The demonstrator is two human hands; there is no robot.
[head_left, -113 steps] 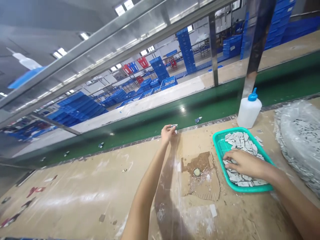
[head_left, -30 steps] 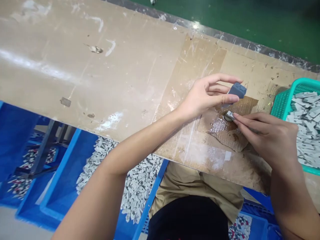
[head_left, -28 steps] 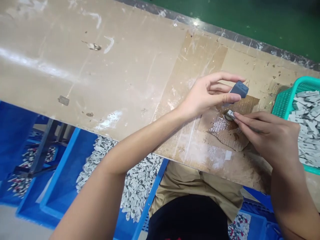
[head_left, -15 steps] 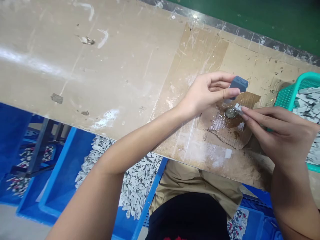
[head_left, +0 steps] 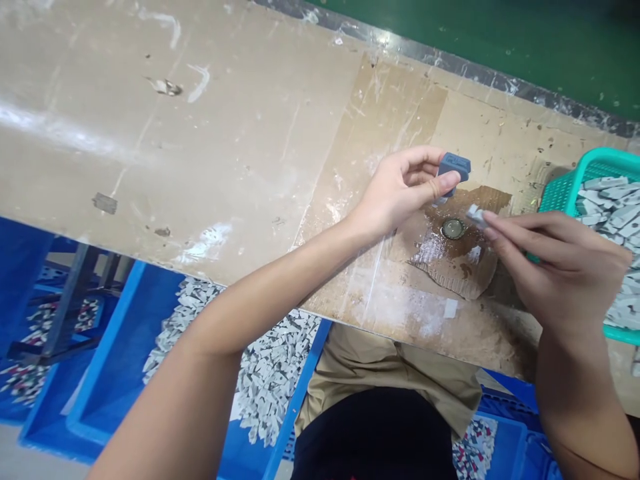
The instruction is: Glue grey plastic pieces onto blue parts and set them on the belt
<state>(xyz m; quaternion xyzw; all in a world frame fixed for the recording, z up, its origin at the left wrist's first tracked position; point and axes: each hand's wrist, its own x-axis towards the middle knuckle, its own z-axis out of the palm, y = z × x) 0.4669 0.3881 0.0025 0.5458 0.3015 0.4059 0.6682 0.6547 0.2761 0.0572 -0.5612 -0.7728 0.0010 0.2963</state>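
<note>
My left hand (head_left: 405, 183) is closed around a small dark blue-grey block (head_left: 454, 172), held above the table with the thumb on its near side. Between the thumb and fingertips of my right hand (head_left: 555, 260) is a small light grey plastic piece (head_left: 476, 215). Below and between the hands, a small round dish of clear liquid (head_left: 453, 229) rests on a wet, torn cardboard piece (head_left: 450, 277). The grey piece is just to the right of the dish and apart from it.
A green basket (head_left: 560, 193) full of light grey pieces stands at the right. Beneath the table's (head_left: 240, 167) near edge, a blue bin (head_left: 125, 347) holds many more grey pieces. One small white scrap (head_left: 451, 308) lies near the table's front edge.
My right hand has drawn the grey piece slightly away from the dish, opening a gap. The view has shifted a little; my left hand still holds the block.
</note>
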